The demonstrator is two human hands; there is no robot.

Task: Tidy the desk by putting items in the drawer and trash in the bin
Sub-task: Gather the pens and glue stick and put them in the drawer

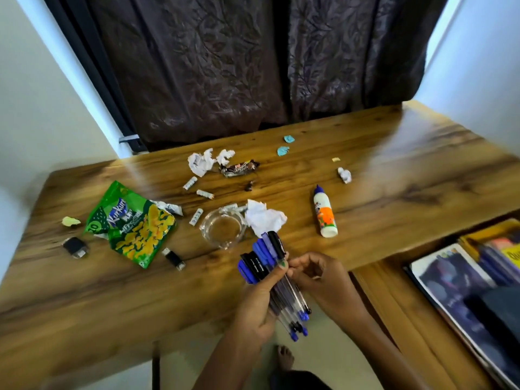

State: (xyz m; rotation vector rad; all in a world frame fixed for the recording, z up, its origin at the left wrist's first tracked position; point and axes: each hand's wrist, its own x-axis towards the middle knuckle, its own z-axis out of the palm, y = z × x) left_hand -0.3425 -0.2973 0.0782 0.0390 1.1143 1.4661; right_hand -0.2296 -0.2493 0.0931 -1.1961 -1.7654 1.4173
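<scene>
My left hand (257, 302) grips a bundle of several blue and black pens (266, 257) at the desk's front edge. My right hand (320, 280) touches the bundle from the right, fingers curled against the pens. On the wooden desk (394, 170) lie a green snack packet (132, 223), crumpled white paper (264, 218), a glass ashtray (223, 228), a glue bottle (325, 212), a candy wrapper (239, 168) and several small batteries (190, 183). The open drawer (377, 288) at the right holds books (455, 285).
Two small black USB-like devices (74, 247) (174, 258) lie near the snack packet. Blue paper scraps (283, 150) and more white paper balls (201, 163) (344, 175) sit toward the back. A dark curtain (253, 66) hangs behind the desk. A bare foot (284, 358) shows below.
</scene>
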